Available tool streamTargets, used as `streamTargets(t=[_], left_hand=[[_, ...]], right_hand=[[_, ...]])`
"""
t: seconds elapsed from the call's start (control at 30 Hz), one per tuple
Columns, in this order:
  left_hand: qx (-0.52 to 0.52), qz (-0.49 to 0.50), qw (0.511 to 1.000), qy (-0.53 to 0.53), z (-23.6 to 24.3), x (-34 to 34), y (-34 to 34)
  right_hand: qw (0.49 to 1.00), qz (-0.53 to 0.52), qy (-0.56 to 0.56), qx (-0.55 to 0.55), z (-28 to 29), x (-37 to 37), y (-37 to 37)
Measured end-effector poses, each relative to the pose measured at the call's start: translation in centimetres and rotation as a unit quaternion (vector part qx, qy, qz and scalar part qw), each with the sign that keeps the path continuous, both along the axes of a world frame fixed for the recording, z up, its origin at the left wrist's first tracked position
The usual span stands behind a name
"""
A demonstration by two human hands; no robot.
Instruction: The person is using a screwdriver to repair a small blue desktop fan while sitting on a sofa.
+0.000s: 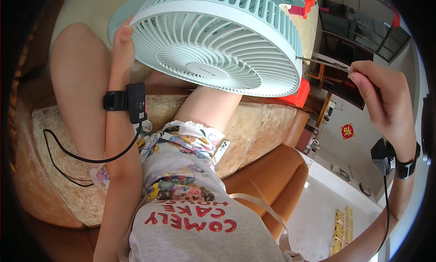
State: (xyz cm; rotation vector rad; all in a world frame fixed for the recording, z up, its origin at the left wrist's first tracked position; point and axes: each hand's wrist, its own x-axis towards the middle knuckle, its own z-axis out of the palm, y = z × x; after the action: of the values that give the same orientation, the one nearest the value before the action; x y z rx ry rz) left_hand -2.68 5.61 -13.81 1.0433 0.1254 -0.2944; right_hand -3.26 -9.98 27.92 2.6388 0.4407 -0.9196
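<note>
A pale blue-green electric fan [213,48] is tilted in front of me, its round slatted grille turned toward me. My left hand [123,46] is closed on the fan's left rim, thumb on the near side; its other fingers are hidden behind. Out to the right, my right hand [383,91] is closed around the end of a thin metal screwdriver [320,62]. The handle is hidden in my fingers. The screwdriver's tip touches the right side of the fan's rim.
Beneath my legs is a brown sofa [268,178] with a worn, mottled seat cover [256,126]. A red object [293,96] sits behind the fan's lower right edge. A phone [221,150] rests by my hip. Black cables [77,156] run from devices on both wrists.
</note>
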Motion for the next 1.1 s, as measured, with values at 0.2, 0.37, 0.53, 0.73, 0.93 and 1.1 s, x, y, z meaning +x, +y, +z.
streamTargets(t=[0.2, 0.37, 0.53, 0.73, 0.93, 1.1], left_hand=[[0.003, -0.019, 0.999, -0.042, 0.2, 0.3, 0.5], [0.002, -0.011, 0.996, -0.084, 0.0, 0.2, 0.3], [-0.01, -0.053, 0.994, -0.091, -1.0, 0.5, 0.5], [-0.036, -0.026, 0.995, -0.093, -0.5, 0.4, -0.1], [-0.03, -0.006, 0.997, -0.077, -1.2, 0.9, -0.5], [-0.035, -0.012, 0.996, -0.075, -1.2, 1.4, 0.3]], right_hand=[[0.984, -0.178, -0.015, -0.027, -0.1, -0.1, 1.4], [0.956, -0.291, -0.04, -0.02, -0.2, -1.1, 0.7], [0.929, -0.368, -0.033, -0.006, 0.2, 0.2, 1.2], [0.799, -0.596, 0.033, -0.073, 0.4, 1.3, 2.2], [0.816, -0.571, 0.026, -0.087, 0.8, 1.2, 3.0], [0.902, -0.42, -0.102, 0.006, 1.2, -1.3, 1.5]])
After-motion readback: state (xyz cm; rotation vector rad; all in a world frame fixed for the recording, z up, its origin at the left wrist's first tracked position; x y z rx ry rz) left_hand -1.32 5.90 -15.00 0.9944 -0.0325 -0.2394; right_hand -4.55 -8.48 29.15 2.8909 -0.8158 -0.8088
